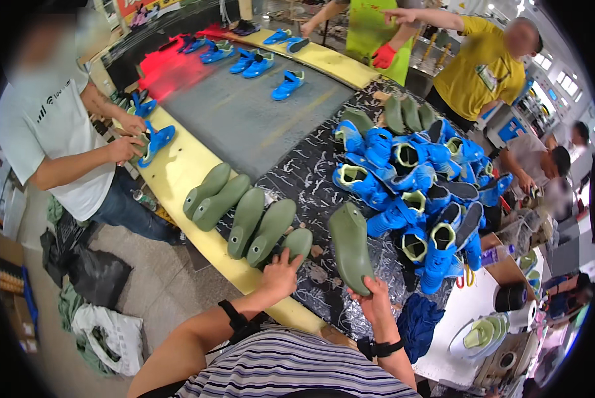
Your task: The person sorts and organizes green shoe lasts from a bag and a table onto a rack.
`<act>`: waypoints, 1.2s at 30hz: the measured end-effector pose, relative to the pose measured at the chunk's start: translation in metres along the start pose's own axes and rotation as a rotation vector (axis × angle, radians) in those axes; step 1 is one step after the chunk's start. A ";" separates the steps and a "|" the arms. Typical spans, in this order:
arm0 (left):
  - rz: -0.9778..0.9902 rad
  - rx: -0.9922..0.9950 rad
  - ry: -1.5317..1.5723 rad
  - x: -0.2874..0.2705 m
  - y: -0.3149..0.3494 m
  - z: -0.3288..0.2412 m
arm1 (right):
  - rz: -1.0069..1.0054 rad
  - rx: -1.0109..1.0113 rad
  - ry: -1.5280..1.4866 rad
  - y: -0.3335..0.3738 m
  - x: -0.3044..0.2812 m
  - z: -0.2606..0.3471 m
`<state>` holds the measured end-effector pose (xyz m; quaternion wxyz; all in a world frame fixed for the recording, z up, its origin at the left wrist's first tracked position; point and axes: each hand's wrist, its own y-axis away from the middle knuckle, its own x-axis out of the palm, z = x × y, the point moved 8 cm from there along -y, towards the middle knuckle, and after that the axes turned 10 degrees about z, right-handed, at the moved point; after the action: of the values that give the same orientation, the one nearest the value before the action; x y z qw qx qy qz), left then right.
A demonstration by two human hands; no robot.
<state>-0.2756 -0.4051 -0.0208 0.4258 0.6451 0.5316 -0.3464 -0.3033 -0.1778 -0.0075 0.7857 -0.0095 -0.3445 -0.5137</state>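
My right hand [375,302] grips the lower end of a green shoe last [350,242], which it holds up over the black-covered table with its broad end pointing away from me. Nearer the left, my left hand [281,275] has its fingers closed about the near end of another green shoe last [299,243], partly hidden by the fingers. Several more green lasts [247,222] lie in a row beside it along the yellow table edge. To the right of the raised last rises a heap of blue shoes [403,166] with lime-green linings.
More green lasts [410,114] lie behind the heap. Blue shoes [289,85] stand along the grey conveyor belt [257,113]. At the left, a person in a white shirt [52,139] handles a blue shoe. A person in yellow [483,63] points from the far right. Dark blue cloth [419,325] lies near my right wrist.
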 end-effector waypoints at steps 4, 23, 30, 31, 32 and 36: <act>-0.007 -0.001 -0.037 -0.001 0.001 -0.003 | -0.053 0.108 0.035 0.007 -0.030 -0.057; 0.019 0.002 -0.114 0.009 0.003 -0.007 | -0.101 0.083 0.249 0.002 -0.056 -0.099; 0.004 -0.002 -0.179 0.003 0.012 -0.015 | -0.091 0.061 0.269 0.006 -0.056 -0.104; 0.005 -0.004 -0.178 0.005 0.013 -0.015 | -0.101 0.059 0.259 0.008 -0.055 -0.104; 0.008 -0.007 -0.177 0.006 0.014 -0.015 | -0.105 0.054 0.252 0.010 -0.054 -0.104; 0.035 0.036 -0.182 0.010 0.004 -0.019 | -0.112 0.007 0.277 0.014 -0.049 -0.092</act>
<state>-0.2695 -0.3835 -0.0216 0.4667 0.6277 0.4729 -0.4057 -0.2550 -0.1658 -0.1002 0.7959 0.0834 -0.2345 -0.5519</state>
